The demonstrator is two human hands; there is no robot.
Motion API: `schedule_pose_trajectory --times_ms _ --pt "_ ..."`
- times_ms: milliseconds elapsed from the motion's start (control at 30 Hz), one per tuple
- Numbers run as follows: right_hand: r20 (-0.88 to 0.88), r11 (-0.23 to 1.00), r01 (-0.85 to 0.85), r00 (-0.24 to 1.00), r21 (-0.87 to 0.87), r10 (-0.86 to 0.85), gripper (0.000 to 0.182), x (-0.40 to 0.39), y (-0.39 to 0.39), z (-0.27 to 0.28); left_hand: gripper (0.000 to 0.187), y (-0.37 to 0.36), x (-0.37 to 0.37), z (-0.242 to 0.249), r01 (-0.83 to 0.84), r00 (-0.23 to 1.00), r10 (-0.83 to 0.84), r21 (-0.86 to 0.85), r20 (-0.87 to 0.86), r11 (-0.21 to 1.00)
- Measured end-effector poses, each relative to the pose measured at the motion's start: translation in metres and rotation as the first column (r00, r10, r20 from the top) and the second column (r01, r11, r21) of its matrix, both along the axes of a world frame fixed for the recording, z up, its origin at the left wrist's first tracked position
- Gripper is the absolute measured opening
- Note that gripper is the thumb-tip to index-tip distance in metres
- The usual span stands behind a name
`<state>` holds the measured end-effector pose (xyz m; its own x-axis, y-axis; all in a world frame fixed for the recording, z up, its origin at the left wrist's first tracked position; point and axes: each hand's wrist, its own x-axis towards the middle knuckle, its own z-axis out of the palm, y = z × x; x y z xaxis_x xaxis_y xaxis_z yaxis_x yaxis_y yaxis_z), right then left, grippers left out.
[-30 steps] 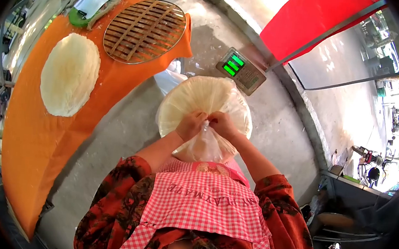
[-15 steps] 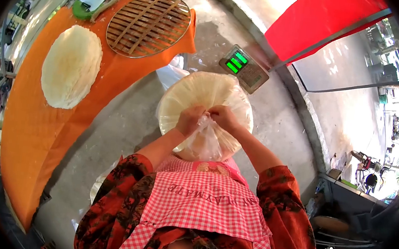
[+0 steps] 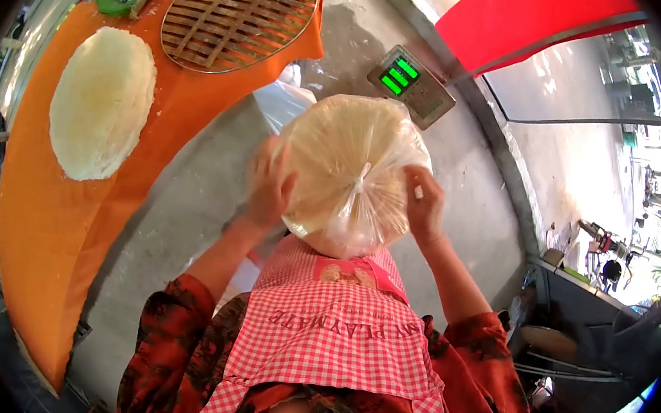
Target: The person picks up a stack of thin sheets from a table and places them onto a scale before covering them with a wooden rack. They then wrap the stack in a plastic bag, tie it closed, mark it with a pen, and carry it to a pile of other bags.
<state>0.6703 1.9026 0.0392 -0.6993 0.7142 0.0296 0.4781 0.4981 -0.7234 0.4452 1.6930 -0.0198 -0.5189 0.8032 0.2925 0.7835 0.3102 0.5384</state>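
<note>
A clear plastic bag, knotted at the top, holds a stack of round, pale, thin sheets, seemingly flatbread or rice paper. It sits right in front of my checked apron. At its left side is my left hand, slightly blurred, with fingers apart. My right hand is beside the bag's right edge, fingers loosely bent and seemingly touching the plastic. Neither hand is on the knot.
On the left an orange-covered table carries a stack of pale round sheets and a round slatted rack. A scale with a green lit display stands beyond the bag. A red sheet hangs at the upper right.
Both hands have let go of the bag's gathered neck and moved apart to its two sides. The neck now shows as a small knot.
</note>
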Motion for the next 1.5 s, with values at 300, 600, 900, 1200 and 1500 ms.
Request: schedule_pose_trajectory --times_ms 300,600,900,1200,1500 --pt "0.217 0.949 0.285 0.926 0.135 -0.309 0.076 0.051 0.004 -0.149 0.066 0.050 -0.028 -0.081 -0.041 0.953 0.052 -0.041 0.297 0.998" --pt "0.103 0.948 0.310 0.943 0.074 -0.317 0.080 0.048 0.006 -0.161 0.062 0.059 -0.027 -0.111 0.007 0.942 0.001 -0.023 0.335 1.000" --pt "-0.075 0.943 0.261 0.957 -0.206 -0.281 0.063 0.082 0.023 -0.153 0.062 0.055 -0.023 -0.104 0.024 0.924 0.000 -0.058 0.384 0.998" --pt "0.176 0.758 0.625 0.738 0.184 -0.651 0.061 0.029 -0.113 -0.095 0.071 0.066 -0.035 -0.041 0.502 0.851 -0.521 -0.196 -0.060 0.843" --pt "0.064 0.699 0.640 0.721 0.319 -0.690 0.064 0.039 -0.106 -0.174 0.074 0.073 -0.040 -0.091 0.556 0.778 -0.599 -0.235 -0.189 0.797"
